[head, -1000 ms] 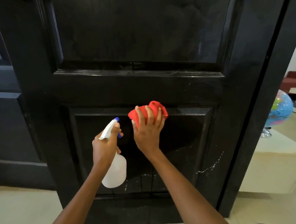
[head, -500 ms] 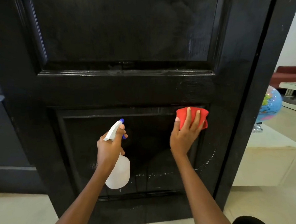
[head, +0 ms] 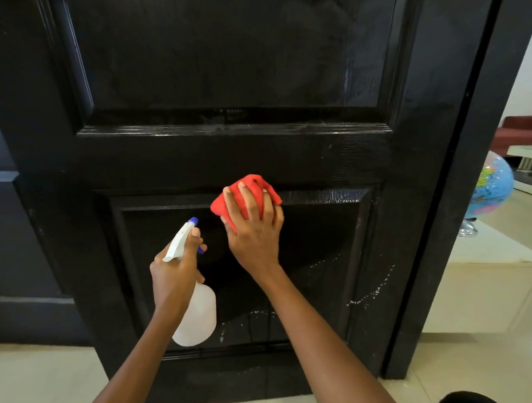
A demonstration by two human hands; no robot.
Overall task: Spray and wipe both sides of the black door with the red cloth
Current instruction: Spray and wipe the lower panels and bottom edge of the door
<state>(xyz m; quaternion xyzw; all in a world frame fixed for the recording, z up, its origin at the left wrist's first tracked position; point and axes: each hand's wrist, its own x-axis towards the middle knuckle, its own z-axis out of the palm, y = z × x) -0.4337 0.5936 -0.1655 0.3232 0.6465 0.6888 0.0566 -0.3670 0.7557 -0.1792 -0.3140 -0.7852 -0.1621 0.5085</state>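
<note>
The right hand (head: 254, 231) is pressing the red cloth (head: 243, 194) against the black door (head: 230, 156) with fingers spread over it, at the lower panel's top moulding, while the left hand (head: 174, 273) is gripping the spray bottle (head: 198, 316) by its neck just below and beside. Droplets (head: 370, 294) are sitting below and to the right of the cloth — they could dry into streaks if the wiping misses them, and a stray finger squeeze might re-wet the wiped patch.
</note>
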